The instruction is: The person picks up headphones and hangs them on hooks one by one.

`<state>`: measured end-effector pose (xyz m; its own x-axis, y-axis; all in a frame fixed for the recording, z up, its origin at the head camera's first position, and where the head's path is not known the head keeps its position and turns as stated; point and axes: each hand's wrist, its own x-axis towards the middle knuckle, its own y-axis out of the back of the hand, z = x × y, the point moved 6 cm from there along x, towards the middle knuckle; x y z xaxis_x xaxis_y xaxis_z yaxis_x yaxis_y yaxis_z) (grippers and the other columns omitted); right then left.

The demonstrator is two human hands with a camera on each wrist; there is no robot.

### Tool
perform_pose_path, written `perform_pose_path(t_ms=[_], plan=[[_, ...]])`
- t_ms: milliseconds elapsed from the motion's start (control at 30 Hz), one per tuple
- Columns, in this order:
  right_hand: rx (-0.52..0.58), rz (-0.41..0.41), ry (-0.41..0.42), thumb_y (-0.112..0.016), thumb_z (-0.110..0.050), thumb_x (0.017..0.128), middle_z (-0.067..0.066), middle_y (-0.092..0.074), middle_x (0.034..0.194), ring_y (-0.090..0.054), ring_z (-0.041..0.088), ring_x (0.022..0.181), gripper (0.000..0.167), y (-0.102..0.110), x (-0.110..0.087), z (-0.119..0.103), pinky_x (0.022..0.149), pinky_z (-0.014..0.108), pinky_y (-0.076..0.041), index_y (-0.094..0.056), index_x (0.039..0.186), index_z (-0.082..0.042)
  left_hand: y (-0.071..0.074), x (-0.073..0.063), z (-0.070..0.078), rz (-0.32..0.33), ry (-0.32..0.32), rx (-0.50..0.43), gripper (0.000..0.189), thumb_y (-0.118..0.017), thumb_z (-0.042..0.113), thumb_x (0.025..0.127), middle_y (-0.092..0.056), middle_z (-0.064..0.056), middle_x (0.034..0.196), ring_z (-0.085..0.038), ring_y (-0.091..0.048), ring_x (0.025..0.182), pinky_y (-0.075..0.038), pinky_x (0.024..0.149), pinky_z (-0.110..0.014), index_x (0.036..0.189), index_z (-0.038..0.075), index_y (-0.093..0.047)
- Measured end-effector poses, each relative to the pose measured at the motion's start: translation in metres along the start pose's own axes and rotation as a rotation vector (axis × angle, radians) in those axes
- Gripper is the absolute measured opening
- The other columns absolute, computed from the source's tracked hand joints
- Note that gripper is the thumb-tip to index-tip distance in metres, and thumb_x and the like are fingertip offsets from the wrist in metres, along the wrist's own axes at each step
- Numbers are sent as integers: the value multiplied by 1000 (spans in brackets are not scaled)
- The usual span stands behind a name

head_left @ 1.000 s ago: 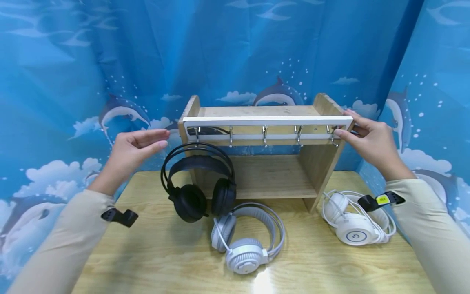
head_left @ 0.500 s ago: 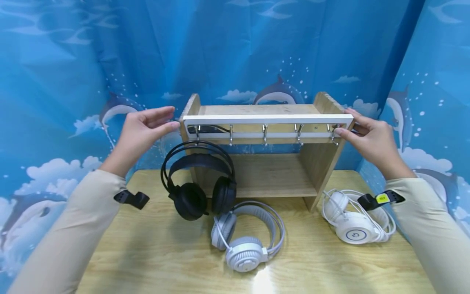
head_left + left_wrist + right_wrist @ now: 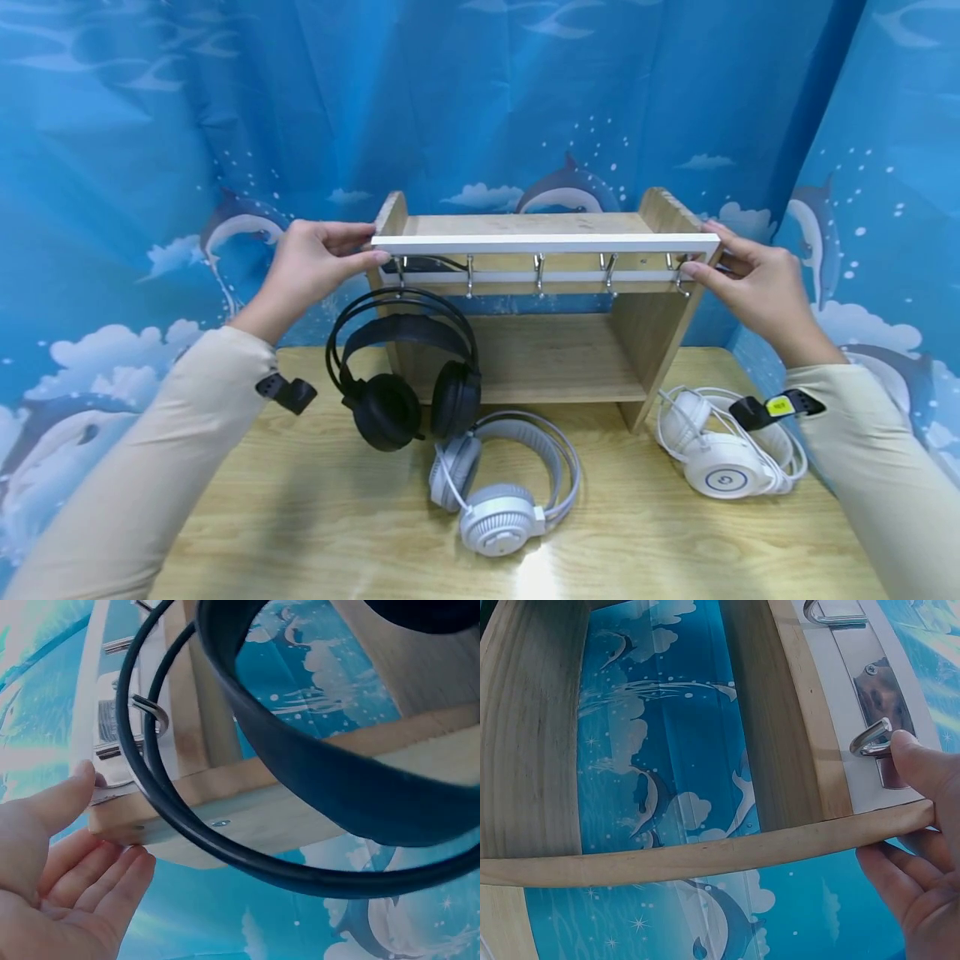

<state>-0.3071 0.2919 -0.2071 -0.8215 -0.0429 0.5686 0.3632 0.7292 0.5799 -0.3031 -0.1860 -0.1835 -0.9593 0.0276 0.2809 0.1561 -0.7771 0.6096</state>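
Observation:
A wooden shelf (image 3: pixel 555 367) stands on the table, with a white-edged hook rail (image 3: pixel 547 244) across its upper front. My left hand (image 3: pixel 315 254) holds the shelf's upper left corner, thumb at the front and fingers along the side panel, as the left wrist view shows. At the upper right corner, my right hand (image 3: pixel 761 283) grips the shelf with its thumb by the end hook (image 3: pixel 874 739) and fingers round the outer side. Black headphones (image 3: pixel 384 412) hang from the leftmost hook, their headband (image 3: pixel 315 772) close to the left hand.
Grey-white headphones (image 3: pixel 501 529) lie on the table (image 3: pixel 360 525) before the shelf. White headphones (image 3: pixel 723 467) with a wound cable rest right of it. A blue dolphin-print curtain (image 3: pixel 465 100) hangs behind. Several hooks line the rail.
My left hand has moved up and right from beside the shelf to its upper left corner. The right hand stays at its corner, and the headphones keep their places.

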Motion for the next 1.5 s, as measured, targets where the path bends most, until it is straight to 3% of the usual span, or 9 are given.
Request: perform_pose_path(t_ms=[367,700,900,1000,1133,1200,1367,1500], plan=[[11,-1,-6,-72,-27,87,10,-45,144,-58,-3,109,58,-1,0,-1,76,3,-44,-50,139,-15,2,0,-5,7,21,23,51,-72,35,84,-65,-8,123,-20,-66,106,-53,89,-36,129,14,-62],[25,11,-9,-72,-24,87,10,-45,143,-56,-9,105,57,0,0,0,75,2,-44,-51,138,-14,1,3,-2,-19,17,39,48,-72,31,85,-66,-8,120,-19,-68,102,-55,85,-32,128,13,-63],[10,-10,-25,-71,-27,88,13,-45,143,-57,-5,108,59,-1,-1,0,74,2,-43,-48,141,-15,1,3,-3,-16,21,28,48,-72,31,84,-66,-7,121,-18,-68,101,-55,84,-31,127,13,-63],[-10,-20,-53,-69,-31,89,18,-48,140,-57,6,114,62,-1,-4,1,74,2,-43,-44,144,-18,1,3,-3,-14,16,24,48,-72,31,84,-67,-7,120,-18,-68,100,-55,83,-30,127,13,-63],[7,-35,-119,-67,-35,89,19,-45,141,-51,25,123,68,-2,-12,4,78,5,-43,-36,147,-19,2,3,-3,-11,13,21,48,-72,31,84,-67,-7,121,-18,-68,101,-55,84,-30,128,14,-63],[27,-50,-153,-66,-37,90,19,-43,142,-49,28,125,69,-4,-18,7,80,6,-43,-34,148,-16,2,3,-3,-10,14,20,48,-72,31,84,-67,-7,120,-17,-68,101,-55,83,-30,127,14,-63],[67,-124,-224,-62,-38,92,23,-44,141,-51,23,124,70,-14,-40,19,78,4,-44,-34,147,-5,2,3,-4,-9,13,24,48,-73,31,84,-67,-7,120,-17,-69,99,-56,81,-27,127,14,-63],[105,-170,-248,-63,-33,93,27,-44,139,-54,8,119,67,-23,-61,29,76,3,-44,-36,146,-2,2,4,-4,-7,14,23,48,-73,30,83,-67,-7,120,-17,-69,98,-56,80,-26,127,13,-63]])
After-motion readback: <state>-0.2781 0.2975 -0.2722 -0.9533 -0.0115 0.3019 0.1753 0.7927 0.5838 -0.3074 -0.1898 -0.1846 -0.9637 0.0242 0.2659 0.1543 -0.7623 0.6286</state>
